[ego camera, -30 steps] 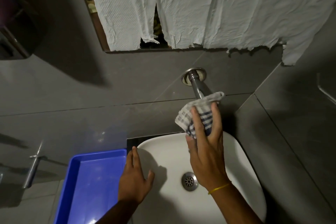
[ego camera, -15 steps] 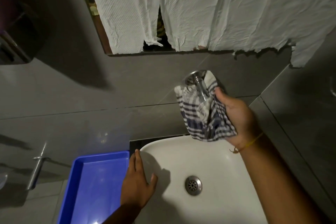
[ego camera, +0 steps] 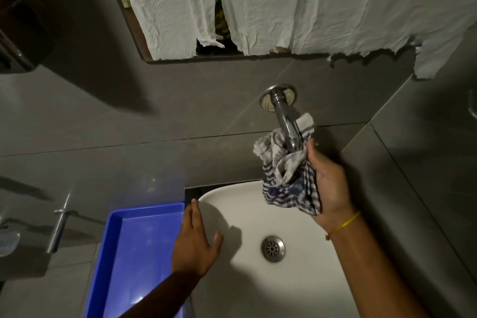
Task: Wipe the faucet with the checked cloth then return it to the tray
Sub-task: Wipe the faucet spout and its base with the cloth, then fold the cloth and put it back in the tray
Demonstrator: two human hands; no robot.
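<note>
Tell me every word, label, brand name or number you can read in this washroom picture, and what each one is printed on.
None: no readable text shows anywhere.
Shiny metal wall faucet: no marking visible.
Blue-and-white checked cloth, held around the spout by the right hand: pattern only.
Blue plastic tray: plain.
White ceramic basin, with the left hand on its rim: plain.
Dark wall-mounted fixture, upper left: too dim to tell.
</note>
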